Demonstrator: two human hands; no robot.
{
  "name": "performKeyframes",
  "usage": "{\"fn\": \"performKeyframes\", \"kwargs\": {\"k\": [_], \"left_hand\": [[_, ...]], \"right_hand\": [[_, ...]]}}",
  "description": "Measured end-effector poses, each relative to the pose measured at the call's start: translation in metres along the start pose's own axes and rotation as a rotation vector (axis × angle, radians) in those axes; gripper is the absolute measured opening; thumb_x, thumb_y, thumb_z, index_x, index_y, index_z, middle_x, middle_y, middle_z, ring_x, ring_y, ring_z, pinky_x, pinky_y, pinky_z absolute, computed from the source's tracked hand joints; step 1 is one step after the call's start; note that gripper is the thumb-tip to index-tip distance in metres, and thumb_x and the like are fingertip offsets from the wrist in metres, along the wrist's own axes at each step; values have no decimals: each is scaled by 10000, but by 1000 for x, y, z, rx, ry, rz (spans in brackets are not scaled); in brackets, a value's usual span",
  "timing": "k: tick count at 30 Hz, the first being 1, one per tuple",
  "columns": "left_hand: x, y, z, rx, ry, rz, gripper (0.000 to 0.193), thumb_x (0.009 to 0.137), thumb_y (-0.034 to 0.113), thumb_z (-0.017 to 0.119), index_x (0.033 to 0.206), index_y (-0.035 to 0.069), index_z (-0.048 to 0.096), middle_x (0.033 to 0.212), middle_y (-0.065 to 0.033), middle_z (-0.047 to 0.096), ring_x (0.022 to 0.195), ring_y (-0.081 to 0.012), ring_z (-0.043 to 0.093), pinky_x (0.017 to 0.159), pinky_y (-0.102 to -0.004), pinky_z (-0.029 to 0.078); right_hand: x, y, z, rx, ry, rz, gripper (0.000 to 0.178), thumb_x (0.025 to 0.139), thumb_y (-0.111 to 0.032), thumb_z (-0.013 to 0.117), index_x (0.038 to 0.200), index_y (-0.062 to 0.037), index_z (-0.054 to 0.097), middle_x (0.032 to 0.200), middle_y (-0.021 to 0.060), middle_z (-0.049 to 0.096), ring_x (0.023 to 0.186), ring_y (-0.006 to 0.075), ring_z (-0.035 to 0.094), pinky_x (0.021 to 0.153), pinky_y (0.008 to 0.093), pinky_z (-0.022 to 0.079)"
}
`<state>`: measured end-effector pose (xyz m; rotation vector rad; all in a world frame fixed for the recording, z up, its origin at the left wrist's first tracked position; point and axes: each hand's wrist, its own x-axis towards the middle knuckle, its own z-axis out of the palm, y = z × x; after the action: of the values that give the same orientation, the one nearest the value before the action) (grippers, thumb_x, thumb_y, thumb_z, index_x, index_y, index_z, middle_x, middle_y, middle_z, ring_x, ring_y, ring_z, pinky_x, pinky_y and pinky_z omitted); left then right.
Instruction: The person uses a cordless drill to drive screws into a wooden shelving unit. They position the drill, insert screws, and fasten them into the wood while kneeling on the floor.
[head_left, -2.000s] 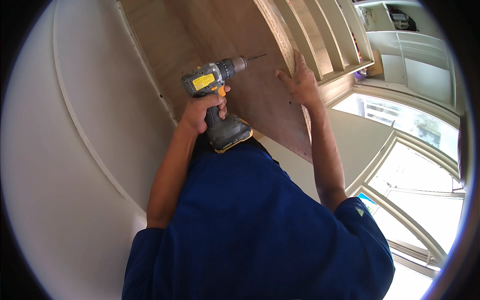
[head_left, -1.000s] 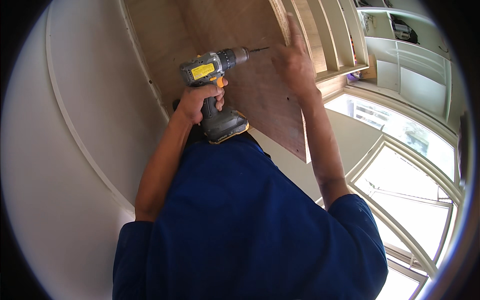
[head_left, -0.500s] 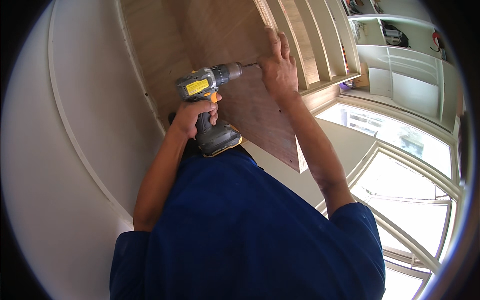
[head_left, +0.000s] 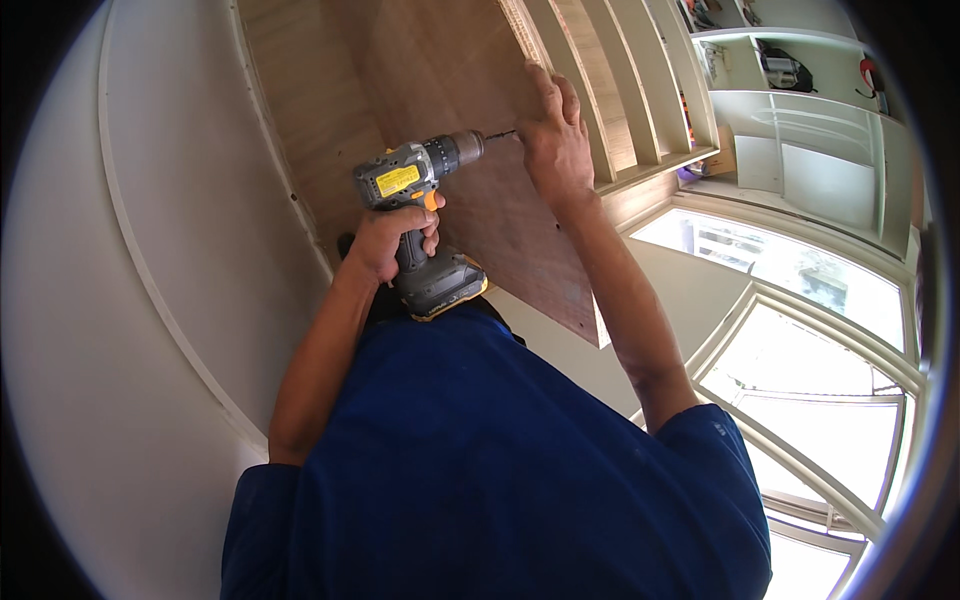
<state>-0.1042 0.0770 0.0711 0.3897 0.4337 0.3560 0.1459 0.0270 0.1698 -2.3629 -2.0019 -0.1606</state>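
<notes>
My left hand (head_left: 392, 240) is wrapped round the handle of a grey and black cordless drill (head_left: 400, 178) with a yellow label and an orange trigger. The drill lies roughly level, and its thin dark bit (head_left: 500, 134) points right. At the bit's tip, my right hand (head_left: 558, 150) grips the edge of a brown wooden panel (head_left: 470, 215), two fingers stretched along that edge. Its thumb and other fingers are mostly hidden, so whether they also pinch something small cannot be seen. Whether the bit touches the panel is unclear too.
Beyond my right hand stands a slatted, pale-edged wooden frame (head_left: 630, 90). Shelves (head_left: 740, 65) holding tools are at the far right, above bright windows (head_left: 800, 350). A grey-white wall panel (head_left: 200, 200) runs along my left. A small dark hole (head_left: 558, 226) shows in the wooden panel.
The drill's rear and battery have shifted very slightly right and down. My right hand stays on the panel edge with almost no movement.
</notes>
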Motion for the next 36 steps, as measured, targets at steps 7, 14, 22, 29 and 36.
{"fn": "performKeyframes", "kwargs": {"k": [7, 14, 22, 29, 36], "left_hand": [[2, -3, -8, 23, -25, -43, 331, 819, 102, 697, 1116, -34, 645, 751, -79, 593, 608, -199, 599, 599, -349, 509], [1, -2, -6, 39, -32, -11, 337, 824, 92, 698, 1128, -44, 647, 764, -77, 609, 607, -202, 614, 598, -350, 516], [2, -3, -6, 45, -34, 1, 349, 826, 106, 709, 1136, -39, 643, 757, -75, 615, 611, -200, 620, 600, -356, 518], [2, -5, -6, 38, -54, 30, 350, 827, 115, 713, 1135, -34, 642, 760, -75, 619, 614, -196, 620, 604, -354, 517], [3, -5, -7, 27, -47, 15, 337, 829, 111, 710, 1127, -32, 643, 761, -78, 620, 613, -193, 619, 601, -348, 517]], "right_hand": [[-1, 6, 6, 5, 4, 34, 52, 828, -40, 717, 779, -33, 733, 1676, 66, 314, 1504, 402, 325, 1107, 531, 467], [0, 1, -1, 32, 12, 38, 23, 802, -34, 758, 785, -35, 743, 1650, 77, 374, 1487, 402, 355, 1142, 495, 455], [-4, 2, 0, 53, 72, 36, 85, 756, -34, 808, 793, -18, 734, 1639, 92, 393, 1468, 397, 391, 1133, 486, 465], [-7, 1, 2, 59, 99, 28, 100, 756, -35, 809, 786, -14, 716, 1621, 117, 421, 1449, 405, 420, 1115, 487, 484], [-9, 3, 7, 57, 124, 20, 114, 750, -30, 814, 800, -20, 712, 1619, 118, 428, 1436, 411, 439, 1107, 492, 490]]}}
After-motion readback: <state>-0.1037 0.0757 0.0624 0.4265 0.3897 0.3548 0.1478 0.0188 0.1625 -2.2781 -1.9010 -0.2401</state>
